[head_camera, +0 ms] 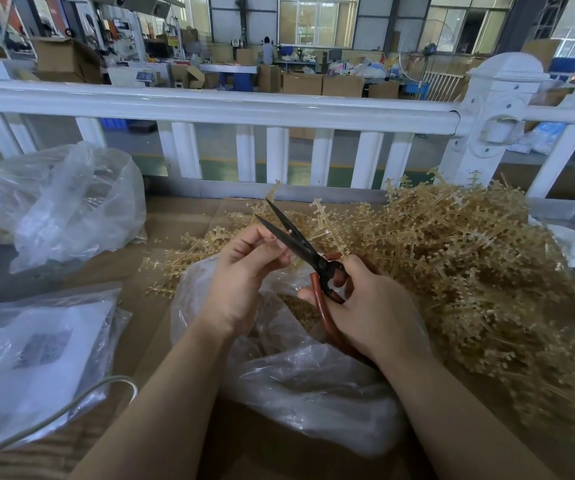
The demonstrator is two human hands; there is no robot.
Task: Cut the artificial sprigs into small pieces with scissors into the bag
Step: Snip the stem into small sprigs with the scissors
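Two hands | right hand point(365, 306) grips scissors point(300, 247) | bag point(296, 375) below

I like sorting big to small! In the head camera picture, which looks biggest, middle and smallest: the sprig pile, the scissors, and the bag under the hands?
1. Sprig pile, largest.
2. Bag, though hands hide part of it.
3. Scissors, smallest, held by the right hand.

Sprig heap point(469, 271) crowding the right, white railing point(210, 109) behind, bare cardboard point(175, 223) between plastic bags point(71, 202).
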